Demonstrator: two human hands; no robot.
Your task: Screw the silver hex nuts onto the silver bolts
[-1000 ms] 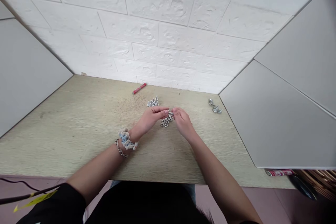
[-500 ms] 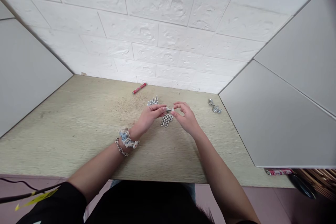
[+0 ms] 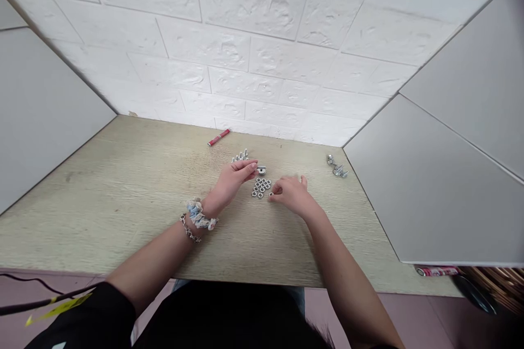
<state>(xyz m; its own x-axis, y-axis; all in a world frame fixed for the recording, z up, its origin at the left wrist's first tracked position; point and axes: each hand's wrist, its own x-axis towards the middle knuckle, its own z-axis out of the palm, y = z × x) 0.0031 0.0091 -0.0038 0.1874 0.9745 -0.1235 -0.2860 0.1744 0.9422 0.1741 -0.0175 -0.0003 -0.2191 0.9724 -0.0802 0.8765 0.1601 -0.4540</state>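
My left hand [image 3: 232,179] pinches a small metal bolt [image 3: 261,169] just above the wooden table [image 3: 123,196]. Below the bolt lies a cluster of several small silver nuts [image 3: 260,186]. My right hand [image 3: 291,194] rests low on the table at the right edge of that cluster, thumb and forefinger closed on a single nut [image 3: 271,194]. A group of several upright bolts [image 3: 240,157] stands just behind my left hand.
A red pen-like stick [image 3: 218,137] lies near the white brick wall. A few assembled bolts [image 3: 336,167] sit at the table's right, beside a grey side panel [image 3: 429,185]. Another grey panel stands at the left. A black cable [image 3: 36,305] runs at bottom left.
My right hand has left the bolt and dropped down to the nut cluster. My left hand stays put, still pinching the bolt.
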